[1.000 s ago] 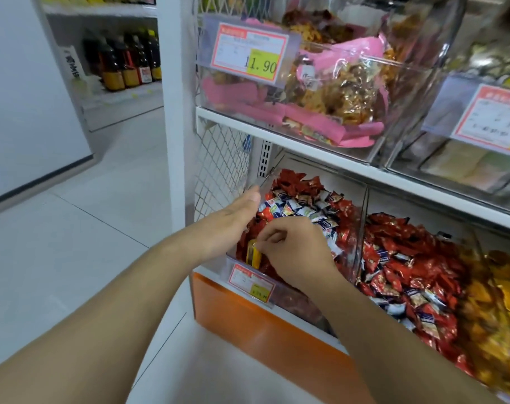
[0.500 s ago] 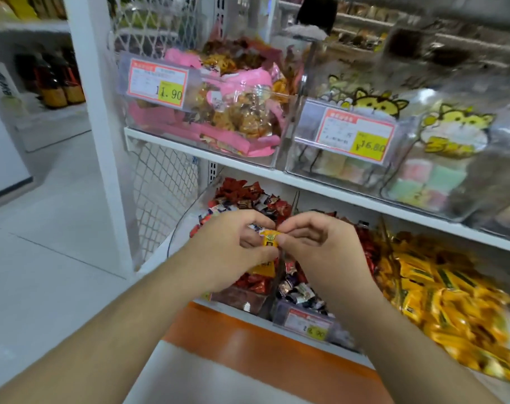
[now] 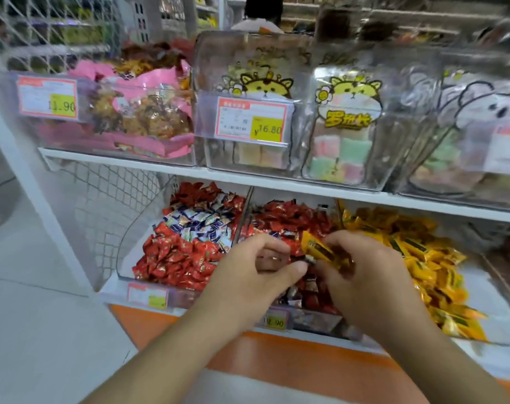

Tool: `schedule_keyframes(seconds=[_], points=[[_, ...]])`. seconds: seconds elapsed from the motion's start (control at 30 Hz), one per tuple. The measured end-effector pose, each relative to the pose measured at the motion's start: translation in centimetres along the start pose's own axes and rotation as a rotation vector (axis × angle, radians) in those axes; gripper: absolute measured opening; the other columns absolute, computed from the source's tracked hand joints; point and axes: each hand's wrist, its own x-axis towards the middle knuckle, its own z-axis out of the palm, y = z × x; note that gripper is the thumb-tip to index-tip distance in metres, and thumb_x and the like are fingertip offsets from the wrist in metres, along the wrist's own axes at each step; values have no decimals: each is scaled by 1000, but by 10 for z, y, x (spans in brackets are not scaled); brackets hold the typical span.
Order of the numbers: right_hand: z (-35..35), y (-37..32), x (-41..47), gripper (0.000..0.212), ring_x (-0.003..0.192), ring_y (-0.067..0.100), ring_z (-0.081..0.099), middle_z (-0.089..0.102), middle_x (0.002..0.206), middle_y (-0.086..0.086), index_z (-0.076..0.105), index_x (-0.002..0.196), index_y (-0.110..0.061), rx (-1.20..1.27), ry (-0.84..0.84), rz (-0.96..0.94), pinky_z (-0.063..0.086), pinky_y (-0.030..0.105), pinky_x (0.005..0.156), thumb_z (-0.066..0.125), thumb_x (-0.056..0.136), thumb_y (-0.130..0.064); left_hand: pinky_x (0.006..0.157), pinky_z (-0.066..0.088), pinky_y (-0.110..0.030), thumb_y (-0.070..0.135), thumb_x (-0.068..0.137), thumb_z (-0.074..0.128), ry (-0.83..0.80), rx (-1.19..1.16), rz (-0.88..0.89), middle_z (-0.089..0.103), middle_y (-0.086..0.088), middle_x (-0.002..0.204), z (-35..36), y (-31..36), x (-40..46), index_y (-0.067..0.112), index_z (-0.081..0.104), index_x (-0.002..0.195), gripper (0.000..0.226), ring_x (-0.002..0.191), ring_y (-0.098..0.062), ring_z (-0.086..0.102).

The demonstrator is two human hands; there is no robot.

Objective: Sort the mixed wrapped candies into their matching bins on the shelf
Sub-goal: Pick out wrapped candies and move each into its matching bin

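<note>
My right hand [image 3: 364, 275] pinches a yellow wrapped candy [image 3: 319, 249] above the middle bin [image 3: 243, 217], which holds red candies [image 3: 288, 217]. My left hand [image 3: 253, 275] hovers just left of it with fingers curled, its thumb close to the candy's lower end. Whether it holds anything is hidden. The left bin [image 3: 131, 243] is filled with red candies mixed with blue-and-white ones [image 3: 201, 225]. To the right lies a bin of yellow candies [image 3: 419, 258].
The shelf above [image 3: 248, 177] carries clear bins of pink snack packs [image 3: 137, 112] and cartoon marshmallow bags [image 3: 347, 123]. A white post [image 3: 23, 170] and wire mesh [image 3: 102, 199] close the left side. An orange base [image 3: 277, 363] runs below. A person [image 3: 256, 16] stands behind the shelving.
The view has swung right and closer to the bins. Both hands pinched the yellow candy together; now the right hand has drawn it right, away from the left hand.
</note>
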Motion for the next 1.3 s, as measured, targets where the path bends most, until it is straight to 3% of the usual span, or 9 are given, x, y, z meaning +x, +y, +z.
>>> schedule_keyframes(seconds=[0.17,0.33,0.47,0.63,0.73,0.83,0.93,1.1,1.3], points=[[-28,65,20,36,94,36,65,74,103,10,71,121,-18,-229,125,343,55,40,76,74,89,-33,85,53,-22,29,93,75,155,172,51,73,17,95,-32,-14,22,36,71,96,8,92,1,68],[-20,78,25,51,119,38,57,68,121,15,61,138,-14,-219,29,417,49,44,100,72,91,-32,92,56,-39,20,91,74,214,347,68,72,21,94,-67,-39,41,36,71,95,16,90,3,67],[-2,46,22,51,131,28,47,59,133,6,53,145,-16,-112,-6,239,41,35,106,65,98,-31,83,52,-31,18,89,77,209,554,146,69,17,101,-95,-48,45,39,69,100,26,88,3,62],[31,3,20,50,141,5,37,52,146,-11,54,146,-27,39,-122,-62,12,1,110,66,97,-28,111,40,-30,50,79,85,-204,850,93,48,26,134,-114,-79,53,49,61,134,59,125,-2,48],[49,-18,21,55,151,-4,18,36,157,-22,45,152,-37,94,-201,-221,6,7,117,62,100,-30,118,36,-36,58,77,82,-305,846,53,36,28,148,-116,-91,59,52,51,145,75,136,-4,38],[66,-37,24,59,154,-5,-3,17,164,-30,35,156,-48,134,-317,-355,8,27,125,57,104,-32,112,41,-34,56,74,85,-288,876,89,44,30,135,-120,-93,68,52,59,137,68,128,-2,44],[81,-44,25,56,153,-6,-12,8,165,-34,33,155,-53,125,-414,-390,10,41,128,53,106,-33,104,44,-30,52,73,88,-245,892,120,53,27,122,-122,-94,72,47,69,124,54,115,-1,51],[85,-42,25,47,153,-6,-12,10,165,-33,41,150,-51,34,-408,-399,13,40,128,48,108,-32,93,52,-31,25,76,91,-133,892,87,65,19,109,-143,-104,72,42,79,103,34,101,-5,61],[85,-44,22,45,155,-4,-1,15,164,-30,47,148,-46,71,-406,-369,23,45,125,50,108,-28,72,50,-22,5,81,81,85,841,57,67,12,103,-159,-95,67,43,77,89,39,85,-10,65]])
